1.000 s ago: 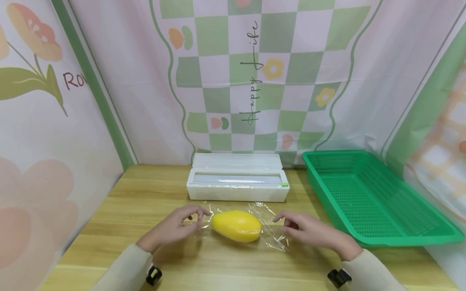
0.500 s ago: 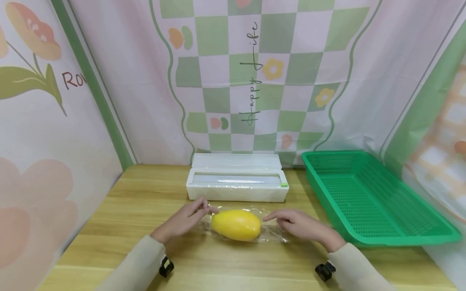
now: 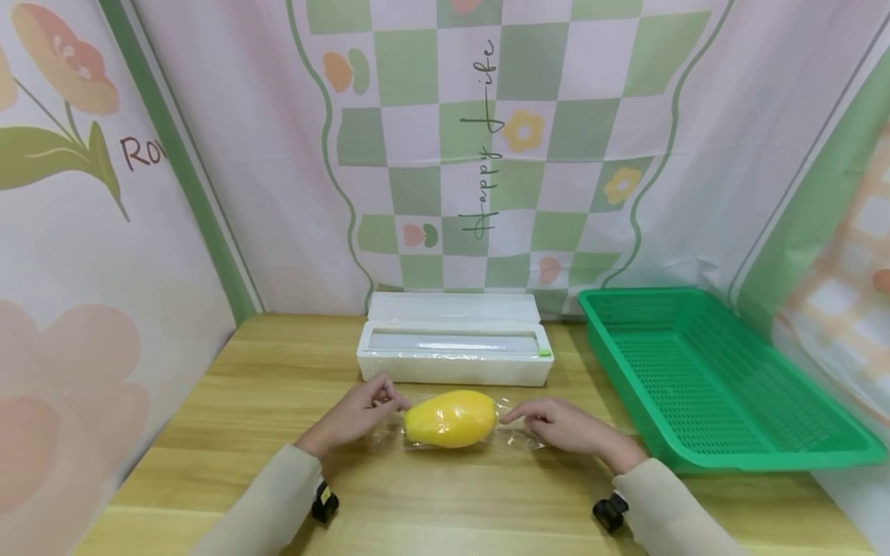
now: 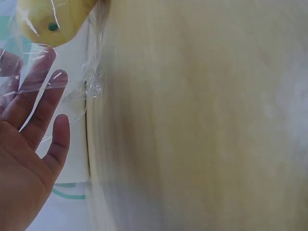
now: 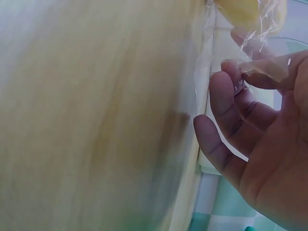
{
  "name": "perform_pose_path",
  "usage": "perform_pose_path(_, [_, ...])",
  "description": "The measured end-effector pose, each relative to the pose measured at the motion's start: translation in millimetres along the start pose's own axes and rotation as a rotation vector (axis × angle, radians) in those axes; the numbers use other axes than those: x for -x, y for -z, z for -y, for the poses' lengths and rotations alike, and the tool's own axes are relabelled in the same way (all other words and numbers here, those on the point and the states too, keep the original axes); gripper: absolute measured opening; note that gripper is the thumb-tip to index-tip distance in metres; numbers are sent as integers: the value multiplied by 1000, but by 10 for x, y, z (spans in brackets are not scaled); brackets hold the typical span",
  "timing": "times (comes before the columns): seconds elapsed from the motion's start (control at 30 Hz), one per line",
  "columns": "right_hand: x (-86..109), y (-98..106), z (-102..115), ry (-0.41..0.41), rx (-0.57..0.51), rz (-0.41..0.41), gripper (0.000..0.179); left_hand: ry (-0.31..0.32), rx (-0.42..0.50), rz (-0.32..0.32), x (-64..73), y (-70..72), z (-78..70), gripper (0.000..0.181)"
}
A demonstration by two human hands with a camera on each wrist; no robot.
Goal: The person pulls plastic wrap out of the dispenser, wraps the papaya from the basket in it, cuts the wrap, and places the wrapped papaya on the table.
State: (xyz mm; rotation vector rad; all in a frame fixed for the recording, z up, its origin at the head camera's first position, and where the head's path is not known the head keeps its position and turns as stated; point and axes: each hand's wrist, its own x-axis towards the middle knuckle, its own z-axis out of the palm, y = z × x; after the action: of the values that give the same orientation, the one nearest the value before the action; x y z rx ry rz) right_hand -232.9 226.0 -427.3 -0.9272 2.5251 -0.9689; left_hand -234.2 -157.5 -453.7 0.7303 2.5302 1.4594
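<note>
A yellow papaya [image 3: 450,419], lying crosswise on the wooden table, is partly covered by clear cling film [image 3: 518,436]. Its tapered end points left, and the left wrist view shows a green spot on that end [image 4: 53,26]. At this end my left hand [image 3: 358,411] holds the film, which stretches over its fingers; the pinch itself is partly hidden. My right hand [image 3: 566,425] is at the rounder end. In the right wrist view, its thumb [image 5: 272,72] and a finger pinch the film, while the index finger reaches towards the papaya.
Behind the papaya stands a white cling film dispenser [image 3: 455,367] with its lid [image 3: 452,307] raised. A green perforated basket [image 3: 629,378] stands on the right side of the wooden table [image 3: 445,510]. Patterned curtains [image 3: 501,193] enclose the back and sides.
Both hands have moved inward to the papaya's ends, drawing the film's sides closer. The papaya has shifted slightly away and turned a little. Dispenser and basket stay put.
</note>
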Motion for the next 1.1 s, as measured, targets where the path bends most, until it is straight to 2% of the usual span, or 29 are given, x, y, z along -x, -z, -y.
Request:
perform_pose_path(0.1, [-3,5,-26,-34,18,-11,32,-40,-28,4,-17,1,2,14])
perform_pose_path(0.23, [-7,25,-42,-75,14,-50,28,-119,-60,24,-34,10,-27,33])
perform_pose_path(0.37, [-8,25,-31,-52,46,-159,28,-172,-97,29,-47,0,-61,33])
perform_pose_path(0.43, [-12,8,2,-16,99,-246,27,-181,-115,20,-47,-9,-79,28])
perform_pose_path(0.53, [-20,-39,95,99,193,-382,25,-190,-164,1,-38,-26,-117,21])
perform_pose_path(0.63, [-20,-98,256,287,264,-461,24,-201,-286,-32,-23,-52,-175,20])
perform_pose_path(0.73, [-17,-171,405,414,328,-471,25,-208,-448,-68,-10,-81,-257,26])
perform_pose_path(0.8, [-30,-213,456,439,365,-456,28,-205,-537,-85,-5,-92,-313,31])
perform_pose_path(0.93, [-85,-258,455,400,392,-413,38,-209,-603,-78,-5,-89,-399,35])
perform_pose_path(1.1, [-131,-278,450,314,358,-362,42,-238,-573,-35,-22,-83,-410,38])
